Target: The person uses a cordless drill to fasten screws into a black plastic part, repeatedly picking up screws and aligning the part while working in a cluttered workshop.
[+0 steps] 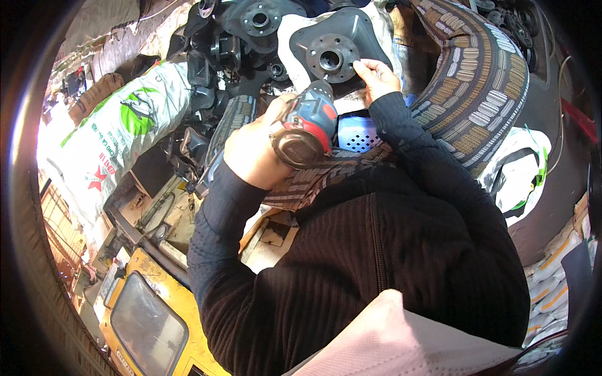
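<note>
In the head view, the left hand [254,147] grips a power drill [318,116], nose toward the lower rim of a black flanged part [351,28] ahead; the right hand's [382,81] bent fingers meet its ring, any pinched fastener indiscernible. Seemingly screw-driving; next likely needs square bit alignment.

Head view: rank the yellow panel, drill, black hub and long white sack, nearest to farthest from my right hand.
1. Black hub: at the right hand's fingertips.
2. Drill: lower left of it, in the left hand.
3. Long white sack: far left.
4. Yellow panel: lower left.
</note>
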`<act>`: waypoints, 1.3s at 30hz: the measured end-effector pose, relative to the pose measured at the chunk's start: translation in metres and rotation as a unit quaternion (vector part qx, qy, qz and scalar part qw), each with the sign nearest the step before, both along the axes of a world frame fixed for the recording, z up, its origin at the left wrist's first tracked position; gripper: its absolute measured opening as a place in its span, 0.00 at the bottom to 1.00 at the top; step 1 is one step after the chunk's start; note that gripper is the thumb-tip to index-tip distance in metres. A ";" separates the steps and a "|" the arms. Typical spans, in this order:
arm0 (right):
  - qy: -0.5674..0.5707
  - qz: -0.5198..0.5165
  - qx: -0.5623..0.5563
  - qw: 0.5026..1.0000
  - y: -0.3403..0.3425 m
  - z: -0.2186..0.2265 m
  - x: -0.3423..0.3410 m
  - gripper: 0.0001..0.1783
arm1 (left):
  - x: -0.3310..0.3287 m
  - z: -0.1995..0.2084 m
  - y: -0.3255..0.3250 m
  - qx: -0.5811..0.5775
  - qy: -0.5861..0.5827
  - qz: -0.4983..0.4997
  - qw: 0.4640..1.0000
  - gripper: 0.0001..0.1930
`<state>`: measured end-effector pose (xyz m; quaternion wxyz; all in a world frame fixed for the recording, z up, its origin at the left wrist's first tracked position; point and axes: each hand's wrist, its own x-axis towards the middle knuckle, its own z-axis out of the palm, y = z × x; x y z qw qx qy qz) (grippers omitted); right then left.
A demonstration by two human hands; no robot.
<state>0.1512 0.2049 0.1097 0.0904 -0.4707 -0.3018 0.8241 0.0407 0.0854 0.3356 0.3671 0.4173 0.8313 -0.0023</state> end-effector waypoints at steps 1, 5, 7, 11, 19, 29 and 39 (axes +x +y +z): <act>0.032 -0.011 -0.010 0.999 0.000 -0.001 0.001 0.14 | 0.000 0.003 0.005 -0.003 -0.007 0.002 1.000 0.31; -0.013 0.026 0.024 0.999 -0.002 -0.005 0.001 0.13 | -0.001 0.008 0.020 -0.009 -0.029 -0.006 1.000 0.31; -0.015 0.030 0.046 0.998 -0.004 -0.006 0.001 0.13 | -0.004 0.003 0.023 0.006 -0.028 -0.036 0.999 0.31; 0.003 0.014 0.001 1.000 -0.005 -0.010 0.002 0.13 | -0.013 -0.007 0.019 0.002 0.014 -0.071 0.997 0.30; -0.022 0.040 0.069 0.997 -0.002 -0.002 -0.001 0.14 | -0.018 -0.021 0.005 0.057 -0.029 0.030 0.997 0.28; 0.011 0.033 0.038 0.999 0.003 -0.005 -0.001 0.17 | -0.022 -0.041 -0.016 0.000 -0.064 0.133 0.989 0.18; 0.108 -0.009 -0.160 0.981 0.031 0.025 0.040 0.15 | 0.039 -0.010 -0.061 0.229 0.087 -0.004 0.969 0.14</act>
